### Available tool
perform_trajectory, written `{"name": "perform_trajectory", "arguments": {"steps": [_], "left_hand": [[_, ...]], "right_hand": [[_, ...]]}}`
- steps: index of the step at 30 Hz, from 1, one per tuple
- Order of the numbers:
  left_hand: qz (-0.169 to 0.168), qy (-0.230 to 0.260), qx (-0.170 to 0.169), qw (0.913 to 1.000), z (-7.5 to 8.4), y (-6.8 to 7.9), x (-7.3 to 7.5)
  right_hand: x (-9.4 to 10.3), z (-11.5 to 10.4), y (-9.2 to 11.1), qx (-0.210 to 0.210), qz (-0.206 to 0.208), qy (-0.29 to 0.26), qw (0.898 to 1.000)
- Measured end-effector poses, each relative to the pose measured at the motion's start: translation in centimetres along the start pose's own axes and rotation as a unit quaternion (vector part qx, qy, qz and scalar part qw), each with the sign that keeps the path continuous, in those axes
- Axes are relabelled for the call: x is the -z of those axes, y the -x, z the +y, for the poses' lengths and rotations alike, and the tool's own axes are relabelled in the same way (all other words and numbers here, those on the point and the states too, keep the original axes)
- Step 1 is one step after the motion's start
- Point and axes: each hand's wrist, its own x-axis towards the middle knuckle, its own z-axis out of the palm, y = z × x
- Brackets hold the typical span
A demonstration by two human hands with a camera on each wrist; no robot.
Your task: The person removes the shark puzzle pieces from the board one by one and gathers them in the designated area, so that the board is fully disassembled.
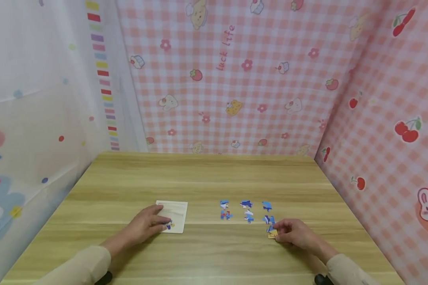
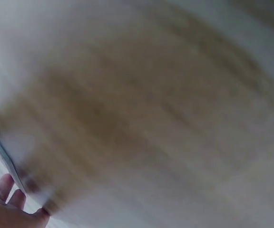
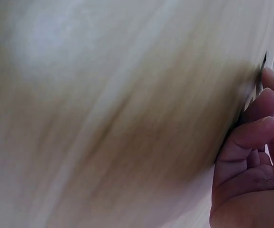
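Note:
My left hand (image 1: 148, 222) rests on a square white puzzle board (image 1: 178, 211), its fingers reaching over the left part. Beside the fingertips on the board is a small blue and yellow patch (image 1: 170, 225); whether it is a loose piece is too small to tell. In the left wrist view, some fingers (image 2: 17, 199) lie at the board's edge. My right hand (image 1: 296, 232) pinches a yellow and blue puzzle piece (image 1: 272, 234) at the table surface, just below a blue piece (image 1: 269, 220). The right wrist view shows curled fingers (image 3: 253, 133), with the piece mostly hidden.
Several blue jigsaw pieces (image 1: 248, 215) lie in two rows on the wooden table (image 1: 207, 253), between the board and my right hand. A pink checked cloth (image 1: 232, 87) hangs behind the table. Cloth walls stand at the left (image 1: 39, 118) and right (image 1: 385, 138).

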Motion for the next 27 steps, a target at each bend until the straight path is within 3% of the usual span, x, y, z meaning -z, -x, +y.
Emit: {"name": "perform_trajectory", "arguments": {"steps": [7, 13, 20, 24, 27], "left_hand": [[-0.016, -0.002, 0.012, 0.9998, 0.3, 0.0, 0.1], [-0.015, -0.02, 0.039, 0.9989, 0.4, -0.7, 0.2], [0.002, -0.019, 0.038, 0.9991, 0.0, -0.7, 0.4], [0.009, -0.007, 0.037, 0.9992, -0.7, -0.1, 1.1], [-0.005, 0.001, 0.043, 0.9991, -1.4, 0.4, 1.8]], "right_hand": [[-0.7, -0.6, 0.0, 0.006, 0.004, 0.0, 1.0], [-3.0, -3.8, -1.7, 0.035, 0.007, -0.004, 0.999], [-8.8, -8.9, -5.4, 0.075, -0.027, 0.004, 0.997], [-12.8, -11.6, -7.5, 0.063, -0.043, -0.013, 0.997], [-15.9, -13.2, -9.0, 0.048, -0.05, -0.033, 0.997]]}}
